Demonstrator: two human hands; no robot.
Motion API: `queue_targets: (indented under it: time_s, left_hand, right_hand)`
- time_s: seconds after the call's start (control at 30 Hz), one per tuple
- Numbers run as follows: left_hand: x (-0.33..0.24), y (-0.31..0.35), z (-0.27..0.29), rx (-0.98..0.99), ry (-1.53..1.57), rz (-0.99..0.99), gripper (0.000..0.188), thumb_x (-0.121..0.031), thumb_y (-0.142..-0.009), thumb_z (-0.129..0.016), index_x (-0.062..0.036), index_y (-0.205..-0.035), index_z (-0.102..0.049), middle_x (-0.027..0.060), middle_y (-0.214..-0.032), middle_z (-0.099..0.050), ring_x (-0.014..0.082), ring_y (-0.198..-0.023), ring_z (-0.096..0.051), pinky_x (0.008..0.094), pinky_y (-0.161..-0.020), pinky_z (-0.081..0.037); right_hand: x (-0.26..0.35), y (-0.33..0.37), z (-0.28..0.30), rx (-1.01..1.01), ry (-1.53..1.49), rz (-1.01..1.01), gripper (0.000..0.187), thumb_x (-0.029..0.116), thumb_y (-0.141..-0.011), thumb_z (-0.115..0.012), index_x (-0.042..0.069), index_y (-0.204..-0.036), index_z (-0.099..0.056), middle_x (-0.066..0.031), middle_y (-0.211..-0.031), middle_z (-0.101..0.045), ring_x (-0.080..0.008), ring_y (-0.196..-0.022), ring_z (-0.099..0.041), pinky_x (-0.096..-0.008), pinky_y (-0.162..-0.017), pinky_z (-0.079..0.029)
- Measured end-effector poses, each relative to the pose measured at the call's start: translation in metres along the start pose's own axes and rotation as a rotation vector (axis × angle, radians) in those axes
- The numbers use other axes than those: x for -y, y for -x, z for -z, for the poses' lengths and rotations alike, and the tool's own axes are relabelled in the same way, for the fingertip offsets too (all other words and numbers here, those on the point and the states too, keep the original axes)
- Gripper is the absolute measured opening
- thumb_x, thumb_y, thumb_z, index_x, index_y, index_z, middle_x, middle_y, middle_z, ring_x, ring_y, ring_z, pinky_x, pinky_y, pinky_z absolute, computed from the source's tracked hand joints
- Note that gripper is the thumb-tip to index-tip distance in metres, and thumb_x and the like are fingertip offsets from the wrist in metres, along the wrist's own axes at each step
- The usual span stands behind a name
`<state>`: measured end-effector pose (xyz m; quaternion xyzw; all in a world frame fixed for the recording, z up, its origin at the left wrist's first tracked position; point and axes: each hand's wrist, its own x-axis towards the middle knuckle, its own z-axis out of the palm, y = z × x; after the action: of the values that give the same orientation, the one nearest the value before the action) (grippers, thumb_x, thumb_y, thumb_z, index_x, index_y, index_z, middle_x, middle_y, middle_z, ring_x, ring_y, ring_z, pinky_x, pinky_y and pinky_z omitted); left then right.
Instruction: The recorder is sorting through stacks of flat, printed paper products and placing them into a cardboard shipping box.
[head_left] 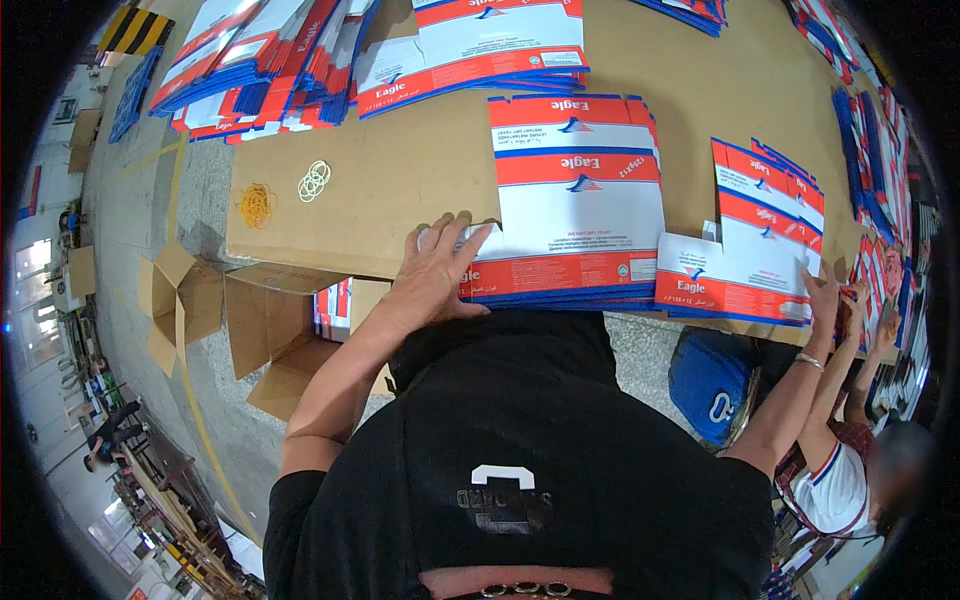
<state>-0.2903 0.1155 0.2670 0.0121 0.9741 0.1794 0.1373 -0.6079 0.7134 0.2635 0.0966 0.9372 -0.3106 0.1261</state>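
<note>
The person's hands are standing apart at the lower edge of the brown cardboard-topped table (400, 185). The left hand (422, 278) is touching the lower-left corner of a stack of flat red, white and blue printed cartons (580, 218) at the centre of the frame, its thumb and fingers spreading apart. The right hand (822, 300) is touching the right edge of a smaller group of flat red, white and blue cartons (738, 257) at right of centre; whether it is gripping cannot be told. A bundle of orange elastic bands (256, 205) and a cluster of cream elastic bands (314, 181) are lying left of centre. More flat cartons (480, 55) are lying along the upper edge. A co-worker in a white sleeve (837, 490) is working at lower right.
</note>
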Motion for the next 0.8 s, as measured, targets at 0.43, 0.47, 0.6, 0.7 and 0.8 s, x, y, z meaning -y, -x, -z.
queue_targets:
  time_s: [0.43, 0.47, 0.6, 0.7, 0.8]
  left_hand:
    - [0.026, -0.013, 0.006, -0.111, 0.038, -0.003, 0.100, -0.041, -0.056, -0.087, -0.0160, -0.142, -0.043, 0.0128, -0.147, -0.035, 0.0342, -0.139, -0.030, 0.0560, -0.111, -0.025]
    - [0.026, -0.011, 0.007, -0.137, 0.053, -0.012, 0.094, -0.041, -0.058, -0.086, -0.0155, -0.140, -0.046, 0.0117, -0.148, -0.036, 0.0350, -0.139, -0.030, 0.0553, -0.111, -0.026]
    - [0.028, -0.001, -0.001, -0.188, 0.154, 0.031, 0.080, -0.040, -0.065, -0.084, -0.0118, -0.134, -0.053, 0.0145, -0.148, -0.035, 0.0376, -0.138, -0.031, 0.0520, -0.111, -0.029]
    - [0.034, 0.001, -0.013, -0.339, 0.274, 0.058, 0.079, -0.039, -0.068, -0.083, -0.0085, -0.134, -0.052, 0.0189, -0.146, -0.036, 0.0384, -0.135, -0.034, 0.0496, -0.109, -0.032]
    - [0.019, 0.000, -0.015, -0.483, 0.293, 0.317, 0.068, -0.034, -0.071, -0.081, -0.0049, -0.127, -0.056, 0.0232, -0.138, -0.041, 0.0386, -0.129, -0.039, 0.0492, -0.106, -0.035]
  right_hand:
    - [0.214, 0.228, -0.270, 0.358, 0.481, 1.210, 0.097, 0.023, -0.067, -0.086, 0.029, -0.147, -0.032, -0.0123, -0.152, -0.027, -0.0350, -0.141, -0.025, -0.0533, -0.114, -0.023]
    - [0.214, 0.226, -0.272, 0.359, 0.475, 1.225, 0.097, 0.023, -0.067, -0.086, 0.029, -0.147, -0.032, -0.0123, -0.152, -0.027, -0.0350, -0.141, -0.025, -0.0533, -0.114, -0.023]
    - [0.223, 0.222, -0.268, 0.496, 0.464, 1.191, 0.092, 0.027, -0.068, -0.084, 0.028, -0.146, -0.035, -0.0135, -0.151, -0.029, -0.0351, -0.141, -0.024, -0.0525, -0.113, -0.024]
    - [0.214, 0.214, -0.277, 0.436, 0.434, 1.274, 0.088, 0.030, -0.070, -0.083, 0.027, -0.145, -0.037, -0.0142, -0.150, -0.031, -0.0351, -0.140, -0.027, -0.0524, -0.112, -0.027]
    - [0.206, 0.214, -0.286, 0.346, 0.432, 1.328, 0.084, 0.032, -0.072, -0.082, 0.026, -0.144, -0.038, -0.0145, -0.149, -0.032, -0.0353, -0.138, -0.029, -0.0523, -0.111, -0.028]
